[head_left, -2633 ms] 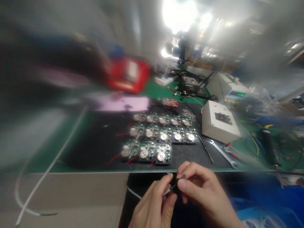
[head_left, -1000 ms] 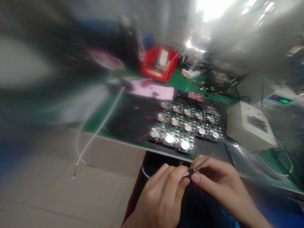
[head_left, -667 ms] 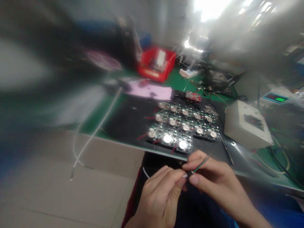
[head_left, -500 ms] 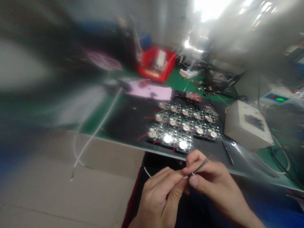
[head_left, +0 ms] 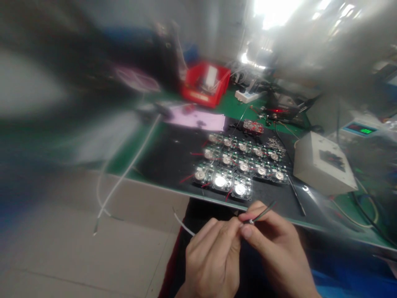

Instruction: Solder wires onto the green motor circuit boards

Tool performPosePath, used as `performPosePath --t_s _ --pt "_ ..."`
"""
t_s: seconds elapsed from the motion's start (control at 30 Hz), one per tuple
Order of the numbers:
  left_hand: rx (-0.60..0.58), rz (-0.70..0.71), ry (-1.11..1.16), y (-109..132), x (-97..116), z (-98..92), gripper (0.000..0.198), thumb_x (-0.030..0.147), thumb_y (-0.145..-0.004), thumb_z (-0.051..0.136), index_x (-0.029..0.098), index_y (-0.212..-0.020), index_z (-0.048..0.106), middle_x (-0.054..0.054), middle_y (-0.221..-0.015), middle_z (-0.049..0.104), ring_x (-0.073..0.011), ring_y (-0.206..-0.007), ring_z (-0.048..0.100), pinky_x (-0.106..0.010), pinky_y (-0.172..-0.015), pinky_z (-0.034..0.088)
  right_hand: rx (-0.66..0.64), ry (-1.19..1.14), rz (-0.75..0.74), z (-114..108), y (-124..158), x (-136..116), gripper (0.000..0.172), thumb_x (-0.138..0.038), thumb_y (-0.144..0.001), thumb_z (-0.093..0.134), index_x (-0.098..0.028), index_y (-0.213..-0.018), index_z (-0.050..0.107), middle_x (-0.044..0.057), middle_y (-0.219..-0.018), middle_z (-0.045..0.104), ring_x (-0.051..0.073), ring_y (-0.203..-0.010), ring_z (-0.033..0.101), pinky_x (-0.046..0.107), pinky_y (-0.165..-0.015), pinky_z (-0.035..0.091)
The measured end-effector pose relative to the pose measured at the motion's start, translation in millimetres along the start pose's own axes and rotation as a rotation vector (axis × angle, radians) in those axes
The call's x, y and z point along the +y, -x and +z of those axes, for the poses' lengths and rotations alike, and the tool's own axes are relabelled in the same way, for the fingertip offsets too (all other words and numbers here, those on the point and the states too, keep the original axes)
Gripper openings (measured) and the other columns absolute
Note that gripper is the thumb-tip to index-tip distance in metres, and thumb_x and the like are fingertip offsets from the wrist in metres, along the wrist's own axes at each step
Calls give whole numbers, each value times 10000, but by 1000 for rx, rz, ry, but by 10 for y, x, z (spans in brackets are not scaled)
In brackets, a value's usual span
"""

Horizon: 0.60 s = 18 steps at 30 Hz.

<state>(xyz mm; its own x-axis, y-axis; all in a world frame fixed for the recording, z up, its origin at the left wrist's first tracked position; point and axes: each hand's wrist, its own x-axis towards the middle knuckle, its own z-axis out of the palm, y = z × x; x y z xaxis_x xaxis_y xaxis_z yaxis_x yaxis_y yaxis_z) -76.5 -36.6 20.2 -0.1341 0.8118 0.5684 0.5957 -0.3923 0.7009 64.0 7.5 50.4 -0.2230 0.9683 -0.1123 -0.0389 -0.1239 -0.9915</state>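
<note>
In front of the bench edge, both hands meet on a thin white cable [head_left: 184, 224]. My left hand [head_left: 214, 252] is closed around it, and a length of the cable sticks out to the left behind the knuckles. The fingers of my right hand [head_left: 273, 244] pinch the cable's end, where dark green and black wires [head_left: 265, 211] come out of the white sheath. The part between the fingertips is mostly hidden. Just beyond the hands, rows of small circuit boards [head_left: 243, 167] with round silver discs lie on a black mat [head_left: 161, 161], some with red wires.
Two white cables [head_left: 127, 167] hang over the bench edge on the left. A red bin [head_left: 203, 85] stands at the back beside a pink sheet [head_left: 198, 118]. To the right are a beige box [head_left: 322, 163], a thin dark rod [head_left: 297, 196] and a device with green digits [head_left: 361, 128].
My right hand has shifted slightly down and its fingers have drawn together on the cable. More of the cable now shows left of my left hand. A red light appears at the back.
</note>
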Motion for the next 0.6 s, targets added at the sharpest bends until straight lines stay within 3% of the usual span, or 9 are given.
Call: performPosePath --t_s 0.13,0.2,0.27,0.37,0.6 --pt "-51 -23 49 -59 -10 -68 211 62 -1016 565 153 -1112 729 -30 -869 772 -150 -713 694 -270 -686 536 -107 119 -78 -106 -69 -112 79 -325 -931 815 -282 -997 822 31 -978 631 150 -876 612 209 -741 522" --pt "-33 -32 58 -70 -1 -77 197 63 -1014 572 161 -1075 732 -22 -834 761 -146 -681 672 -262 -651 525 -92 124 -89 -82 -54 -112 86 -323 -924 821 -245 -895 799 30 -936 620 149 -864 604 209 -746 516" --pt "0 -35 44 -53 7 -65 186 64 -1013 580 156 -1068 732 -26 -836 766 -142 -674 664 -256 -648 526 -45 66 -60 -15 -20 -66 199 -332 -910 834 -206 -796 731 22 -880 604 138 -820 585 204 -737 506" --pt "30 -8 -25 15 -12 -25 205 39 -1005 591 131 -1126 727 -50 -917 795 -141 -720 691 -255 -699 538 7 -54 24 71 18 23 302 -354 -918 825 -186 -759 630 7 -850 598 115 -766 557 186 -707 490" --pt "8 107 -155 132 -166 6 246 18 -992 619 103 -1214 684 -68 -958 794 -168 -773 710 -303 -774 525 -153 82 130 -117 -68 -46 190 -397 -929 820 -223 -971 756 3 -871 650 101 -722 567 180 -654 459"
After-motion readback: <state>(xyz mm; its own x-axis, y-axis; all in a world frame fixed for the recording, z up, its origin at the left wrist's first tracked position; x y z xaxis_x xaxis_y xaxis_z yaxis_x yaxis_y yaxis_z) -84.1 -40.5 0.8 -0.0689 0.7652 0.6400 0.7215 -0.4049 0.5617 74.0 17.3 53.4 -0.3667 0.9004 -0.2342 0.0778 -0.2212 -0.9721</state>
